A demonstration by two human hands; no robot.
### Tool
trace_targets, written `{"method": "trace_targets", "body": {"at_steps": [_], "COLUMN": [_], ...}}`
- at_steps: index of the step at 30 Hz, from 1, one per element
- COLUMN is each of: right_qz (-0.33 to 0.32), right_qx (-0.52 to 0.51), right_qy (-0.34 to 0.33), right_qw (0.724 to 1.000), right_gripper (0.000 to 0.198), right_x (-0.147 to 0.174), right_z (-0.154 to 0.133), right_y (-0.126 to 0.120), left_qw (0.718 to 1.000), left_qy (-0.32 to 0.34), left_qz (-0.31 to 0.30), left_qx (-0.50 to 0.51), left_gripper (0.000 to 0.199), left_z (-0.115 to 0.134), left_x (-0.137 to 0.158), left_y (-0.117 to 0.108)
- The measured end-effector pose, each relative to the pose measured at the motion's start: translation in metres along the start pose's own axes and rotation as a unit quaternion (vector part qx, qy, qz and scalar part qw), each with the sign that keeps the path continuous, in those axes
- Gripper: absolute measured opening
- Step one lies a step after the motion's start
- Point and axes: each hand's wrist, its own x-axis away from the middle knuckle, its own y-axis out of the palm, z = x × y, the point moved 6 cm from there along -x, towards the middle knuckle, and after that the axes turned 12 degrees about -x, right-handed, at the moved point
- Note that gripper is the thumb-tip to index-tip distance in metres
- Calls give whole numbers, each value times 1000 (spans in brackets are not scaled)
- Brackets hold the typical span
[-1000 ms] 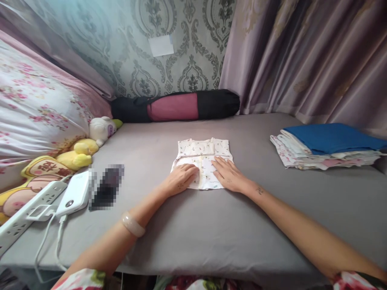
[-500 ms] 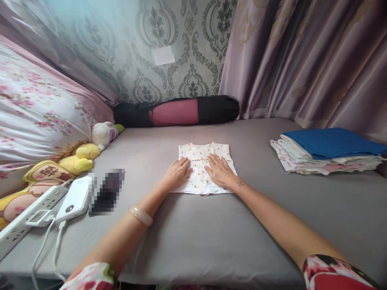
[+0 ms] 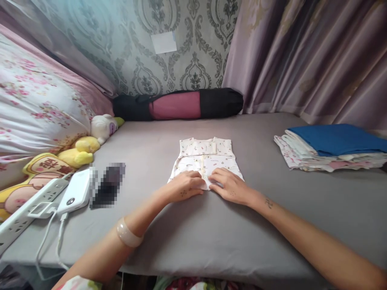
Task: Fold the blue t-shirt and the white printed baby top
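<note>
on smooth grey sheeting [image 3: 256, 229]: one white small-print cloth garment [image 3: 219, 162], folded flat, probably light and limp, best taken by its near edge, where left hand [image 3: 185, 186] and right hand [image 3: 232, 186] rest, fingers curled, pinch unclear.

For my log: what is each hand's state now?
Left hand: partly curled at near edge of printed garment; grip cannot be told.
Right hand: partly curled there too; grip cannot be told.

dark object [image 3: 108, 187]: pixelated | garment [image 3: 206, 162]: near edge partly behind fingers [image 3: 196, 181] | power strip [image 3: 32, 211]: cut by left edge
</note>
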Motion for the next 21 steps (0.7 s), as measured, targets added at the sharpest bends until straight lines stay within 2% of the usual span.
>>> {"method": "trace_targets", "body": {"at_steps": [8, 12, 14, 18, 21], "right_qz": [-21, -19, -19, -9, 2], "right_qx": [30, 46, 57, 86, 100], "right_qy": [-13, -4, -1, 12, 25], "right_qw": [999, 999, 998, 996, 995], "right_gripper": [17, 20, 19, 14, 13], "right_x": [9, 6, 5, 3, -1], "right_z": [-11, -10, -11, -9, -5], "right_y": [3, 4, 5, 6, 7], "left_qw": [995, 994, 996, 991, 987], "left_qy": [23, 16, -10, -131, -155], "left_qz": [-15, -24, -17, 7, 31], "left_qx": [-100, -107, -86, -9, 10], "left_gripper": [31, 24, 21, 13, 11], "left_z": [8, 9, 4, -11, -10], "left_x": [-6, -13, -18, -25, -24], "left_y": [6, 9, 9, 3, -2]}}
